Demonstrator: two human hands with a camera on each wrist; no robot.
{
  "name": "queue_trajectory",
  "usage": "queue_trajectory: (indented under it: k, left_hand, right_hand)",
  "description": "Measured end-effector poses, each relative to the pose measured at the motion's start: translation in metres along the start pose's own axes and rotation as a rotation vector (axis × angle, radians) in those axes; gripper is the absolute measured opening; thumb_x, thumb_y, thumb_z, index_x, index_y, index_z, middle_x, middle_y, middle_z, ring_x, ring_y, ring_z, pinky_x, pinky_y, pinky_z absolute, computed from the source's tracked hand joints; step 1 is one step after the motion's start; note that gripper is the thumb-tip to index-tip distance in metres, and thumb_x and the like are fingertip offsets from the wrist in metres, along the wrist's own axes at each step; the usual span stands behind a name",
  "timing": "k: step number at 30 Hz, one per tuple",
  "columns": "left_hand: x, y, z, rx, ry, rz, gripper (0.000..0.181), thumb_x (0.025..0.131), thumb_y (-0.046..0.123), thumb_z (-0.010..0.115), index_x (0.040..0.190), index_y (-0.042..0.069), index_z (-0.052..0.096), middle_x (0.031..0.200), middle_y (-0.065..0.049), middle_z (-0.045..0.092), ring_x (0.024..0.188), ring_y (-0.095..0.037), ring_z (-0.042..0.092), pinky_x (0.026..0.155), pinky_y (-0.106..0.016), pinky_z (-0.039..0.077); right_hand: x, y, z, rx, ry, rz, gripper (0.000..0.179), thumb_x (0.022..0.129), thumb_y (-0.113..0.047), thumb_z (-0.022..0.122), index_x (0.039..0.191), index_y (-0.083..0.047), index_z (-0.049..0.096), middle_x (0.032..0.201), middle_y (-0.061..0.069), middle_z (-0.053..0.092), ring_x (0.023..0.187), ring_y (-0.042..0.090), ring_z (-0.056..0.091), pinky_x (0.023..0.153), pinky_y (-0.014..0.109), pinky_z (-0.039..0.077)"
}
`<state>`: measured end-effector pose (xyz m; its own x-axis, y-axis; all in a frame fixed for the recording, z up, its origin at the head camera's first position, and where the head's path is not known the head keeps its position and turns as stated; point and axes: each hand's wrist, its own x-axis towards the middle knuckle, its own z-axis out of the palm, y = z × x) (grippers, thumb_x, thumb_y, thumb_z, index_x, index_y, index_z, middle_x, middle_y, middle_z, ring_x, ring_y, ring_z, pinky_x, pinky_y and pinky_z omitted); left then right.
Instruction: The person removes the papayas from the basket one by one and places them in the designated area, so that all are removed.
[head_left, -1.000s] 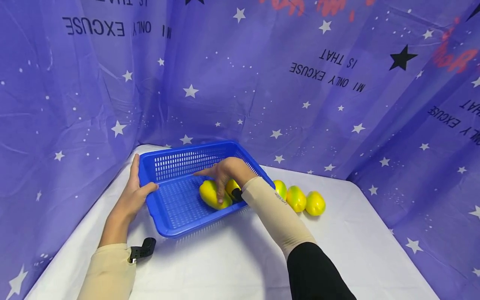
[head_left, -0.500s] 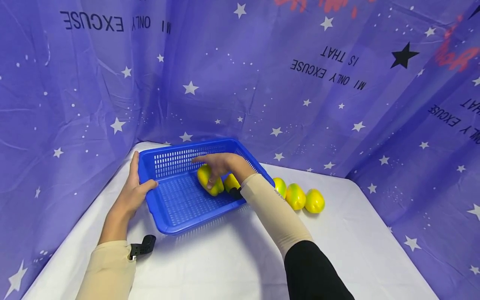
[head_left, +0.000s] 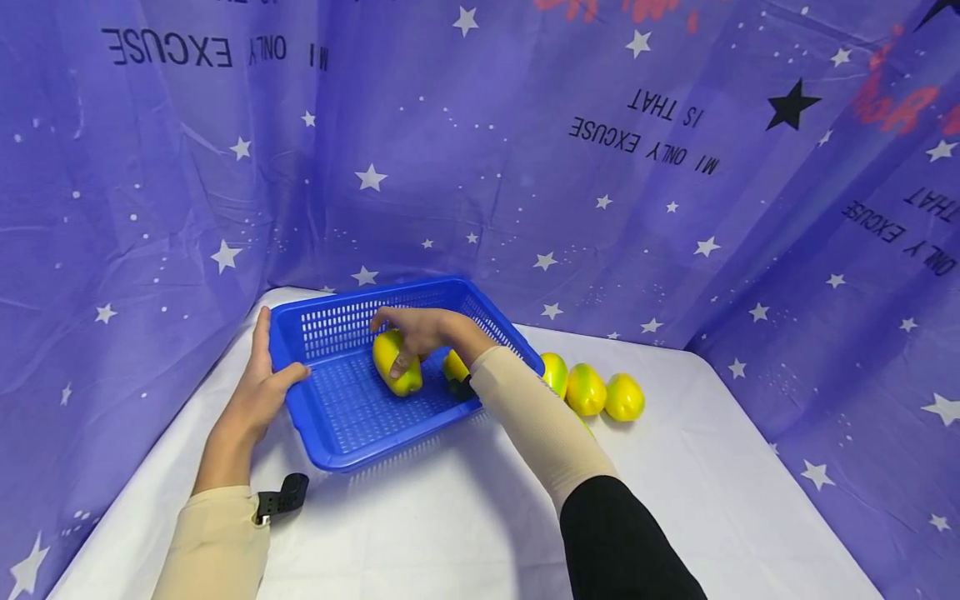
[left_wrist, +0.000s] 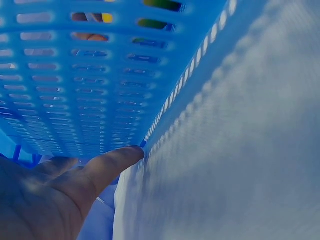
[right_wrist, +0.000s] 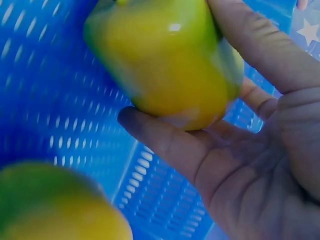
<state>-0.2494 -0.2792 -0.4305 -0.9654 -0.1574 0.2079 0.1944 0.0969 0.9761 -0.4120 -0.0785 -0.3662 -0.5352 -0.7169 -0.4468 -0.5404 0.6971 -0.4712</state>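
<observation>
My left hand (head_left: 258,392) grips the left end of a blue plastic basket (head_left: 333,460), thumb over the rim and fingers along the outside. In the left wrist view this hand (left_wrist: 60,192) lies against the perforated wall. My right hand (head_left: 426,329) reaches inside the basket and holds a yellow-green bell pepper (head_left: 386,354) between thumb and fingers. The right wrist view shows the held pepper (right_wrist: 165,60) with fingers on either side. A second bell pepper (head_left: 454,367) lies in the basket under my right wrist, partly hidden.
Several yellow-green peppers (head_left: 586,389) rest on the white tablecloth (head_left: 712,492) right of the basket, one mostly behind my right sleeve (head_left: 540,417). A purple curtain (head_left: 510,167) with stars and lettering stands behind and on both sides.
My right hand has moved the held pepper leftward and toward the back inside the basket, away from the second pepper. The left hand keeps its grip on the basket.
</observation>
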Motion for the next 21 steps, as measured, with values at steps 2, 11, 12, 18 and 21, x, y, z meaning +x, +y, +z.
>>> queue_trajectory:
  k: [2,11,12,18,21]
  left_hand:
    - [-0.001,0.0,0.0,0.004,0.005,0.001,0.094,0.081,0.002,0.046,0.141,0.035,-0.018,0.149,0.005,-0.019,0.135,-0.024,-0.012,0.103,-0.054,-0.008]
    - [-0.001,0.001,-0.001,0.022,0.002,0.0,0.093,0.081,0.002,0.045,0.141,0.033,-0.019,0.148,0.005,-0.021,0.134,-0.024,-0.014,0.102,-0.054,-0.009]
    - [-0.001,0.001,-0.001,0.02,0.0,0.002,0.093,0.081,0.002,0.045,0.141,0.033,-0.019,0.148,0.005,-0.021,0.134,-0.024,-0.014,0.102,-0.054,-0.01]
    - [0.0,0.0,-0.001,0.024,-0.001,-0.013,0.093,0.081,0.003,0.045,0.141,0.033,-0.02,0.148,0.004,-0.021,0.134,-0.025,-0.014,0.102,-0.055,-0.009]
    - [-0.001,-0.001,-0.001,0.029,-0.003,-0.018,0.093,0.082,0.003,0.045,0.141,0.032,-0.02,0.148,0.004,-0.021,0.134,-0.026,-0.014,0.102,-0.056,-0.009]
  right_hand:
    - [0.002,-0.002,0.002,0.039,0.001,-0.01,0.076,0.059,-0.028,0.083,0.123,-0.03,0.043,0.124,-0.002,0.038,0.101,0.017,0.047,0.066,0.025,0.051]
    - [0.007,-0.011,0.004,-0.077,0.021,-0.03,0.066,0.065,-0.022,0.082,0.122,-0.035,0.051,0.116,-0.011,0.045,0.102,0.013,0.044,0.081,0.029,0.045]
    - [0.007,-0.012,0.004,-0.085,0.023,-0.03,0.068,0.065,-0.02,0.081,0.124,-0.035,0.051,0.116,-0.011,0.046,0.103,0.013,0.043,0.083,0.029,0.044]
    - [0.009,-0.015,0.006,-0.1,0.046,-0.007,0.068,0.066,-0.017,0.079,0.126,-0.037,0.052,0.116,-0.011,0.047,0.103,0.012,0.043,0.087,0.031,0.042]
    - [0.009,-0.015,0.006,-0.078,0.064,-0.027,0.065,0.068,-0.021,0.078,0.125,-0.037,0.053,0.114,-0.011,0.048,0.102,0.012,0.044,0.085,0.03,0.043]
